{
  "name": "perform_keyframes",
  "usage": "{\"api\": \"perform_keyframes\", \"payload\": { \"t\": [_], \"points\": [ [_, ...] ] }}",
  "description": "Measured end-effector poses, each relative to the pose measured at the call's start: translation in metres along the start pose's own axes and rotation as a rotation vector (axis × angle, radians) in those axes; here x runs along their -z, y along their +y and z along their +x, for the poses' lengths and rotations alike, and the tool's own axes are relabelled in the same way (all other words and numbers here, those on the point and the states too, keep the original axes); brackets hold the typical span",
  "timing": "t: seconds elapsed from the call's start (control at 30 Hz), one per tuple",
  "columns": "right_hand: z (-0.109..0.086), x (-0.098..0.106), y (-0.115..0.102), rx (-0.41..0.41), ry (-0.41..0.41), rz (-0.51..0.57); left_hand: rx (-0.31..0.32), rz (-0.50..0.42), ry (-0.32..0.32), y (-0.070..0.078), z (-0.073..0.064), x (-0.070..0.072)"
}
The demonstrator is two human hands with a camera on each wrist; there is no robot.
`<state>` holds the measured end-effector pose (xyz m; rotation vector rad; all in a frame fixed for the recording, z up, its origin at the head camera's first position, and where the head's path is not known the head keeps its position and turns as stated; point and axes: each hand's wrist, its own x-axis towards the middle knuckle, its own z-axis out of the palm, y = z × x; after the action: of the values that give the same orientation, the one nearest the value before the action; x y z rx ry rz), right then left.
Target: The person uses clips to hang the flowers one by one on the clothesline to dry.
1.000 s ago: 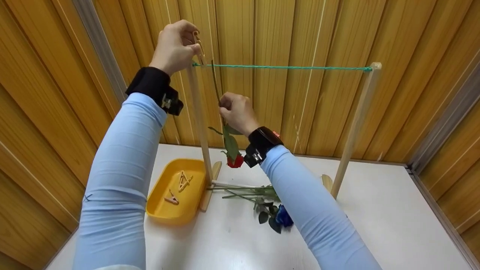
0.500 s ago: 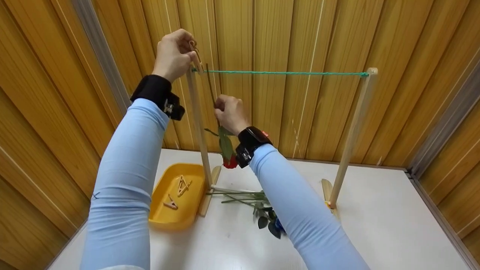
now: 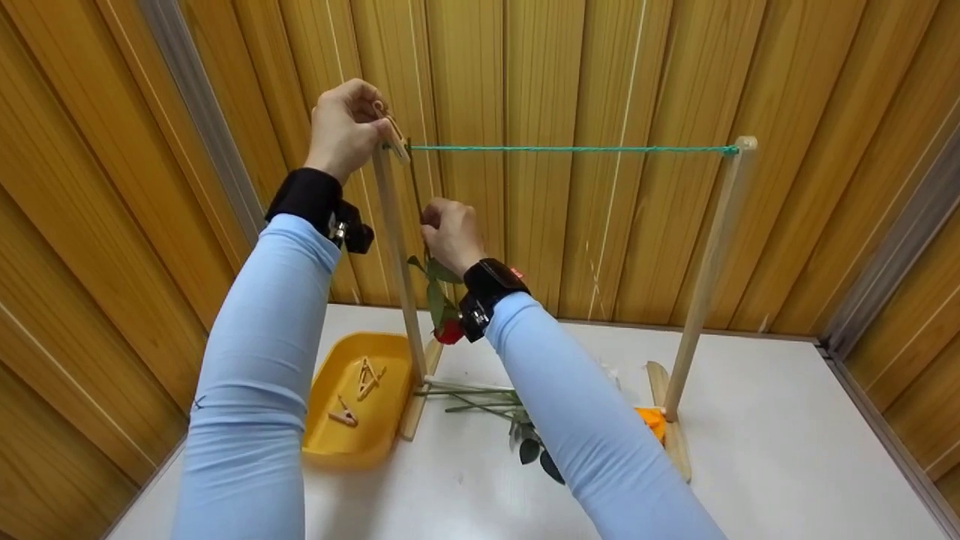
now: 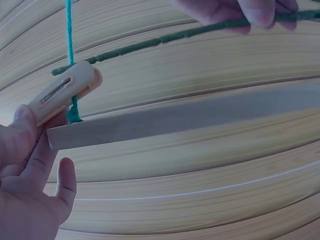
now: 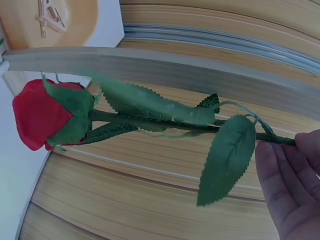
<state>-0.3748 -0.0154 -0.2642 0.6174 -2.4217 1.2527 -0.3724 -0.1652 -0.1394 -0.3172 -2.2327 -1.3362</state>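
My left hand (image 3: 341, 127) grips a beige clothespin (image 4: 62, 92) between thumb and fingers, at the left end of a green cord (image 3: 570, 148). The clothespin's tip lies over the cord beside the post. My right hand (image 3: 454, 232) pinches the green stem of an artificial red rose (image 5: 42, 115), which hangs bloom down. In the left wrist view the stem (image 4: 160, 40) crosses the cord right at the clothespin's tip, its cut end sticking out just past the cord. Green leaves (image 5: 227, 160) spread below the pinching fingers.
Wooden posts (image 3: 697, 300) hold the cord at both ends. By the left post stands a yellow tray (image 3: 319, 442) with several clothespins (image 3: 367, 379). More stems (image 3: 472, 394) and dark leaves lie on the white table (image 3: 420, 495), partly behind my right arm. An orange thing (image 3: 651, 424) shows by the right post.
My left hand has come down, bringing the clothespin's tip lower over the cord. The right hand has moved left with the rose, and the stem's top now meets the clothespin.
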Motion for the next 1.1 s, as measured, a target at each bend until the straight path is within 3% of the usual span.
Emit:
{"api": "perform_keyframes", "payload": {
  "t": [0.23,0.43,0.7,1.1],
  "points": [
    [0.0025,0.0003,-0.0067,-0.030,-0.007,0.006,-0.004,-0.064,0.000,-0.0011,-0.0009,-0.0012],
    [0.0027,-0.0006,-0.0100,-0.046,-0.024,-0.004,0.030,-0.035,-0.032,-0.0022,-0.0035,0.0022],
    [0.0044,-0.0012,-0.0089,-0.039,-0.028,-0.017,0.081,-0.037,-0.125,-0.0010,-0.0032,0.0080],
    [0.0033,0.0063,-0.0026,-0.035,-0.053,-0.006,0.062,-0.042,-0.187,0.0022,-0.0010,0.0034]
  ]
}}
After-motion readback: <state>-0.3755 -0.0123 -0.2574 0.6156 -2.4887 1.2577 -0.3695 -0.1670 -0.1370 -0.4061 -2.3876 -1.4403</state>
